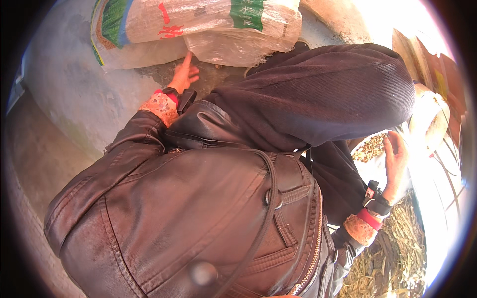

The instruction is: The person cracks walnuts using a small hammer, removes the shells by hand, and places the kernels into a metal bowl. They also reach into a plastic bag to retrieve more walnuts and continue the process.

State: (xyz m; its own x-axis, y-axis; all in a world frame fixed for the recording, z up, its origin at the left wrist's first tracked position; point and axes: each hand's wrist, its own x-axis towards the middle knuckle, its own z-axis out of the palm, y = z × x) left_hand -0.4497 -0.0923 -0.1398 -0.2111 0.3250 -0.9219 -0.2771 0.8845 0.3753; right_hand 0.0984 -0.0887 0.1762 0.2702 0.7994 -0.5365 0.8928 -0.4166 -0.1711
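My left hand (185,74) reaches out past my brown leather jacket (198,213) toward the big plastic sack (198,27) that lies on the pale concrete floor (69,84). The fingers (187,58) are loosely spread, not closed on anything — the forefinger points up and touches the lower edge of the sack, right where its clear wrinkled plastic sags to the floor. The sack is white with green and red print, and it lies across the top of my view, just beyond that hand.

My right hand (396,166) is well away from the sack, on the far side of my dark hood (323,94). Its fingers (397,141) are open and gently curved, holding nothing; the fingertips sit at the edge of a small heap of dry, yellowish-brown bits (370,148) on a white surface (372,171). Whether they actually touch the heap, I cannot tell. A black strap (375,201) and a red cuff (368,218) wrap that wrist, and below the hand lies a spread of dry straw-like stalks (392,253). Farther from the sack, beyond the right hand, a pale rounded basket rim (430,119) shows in strong glare.
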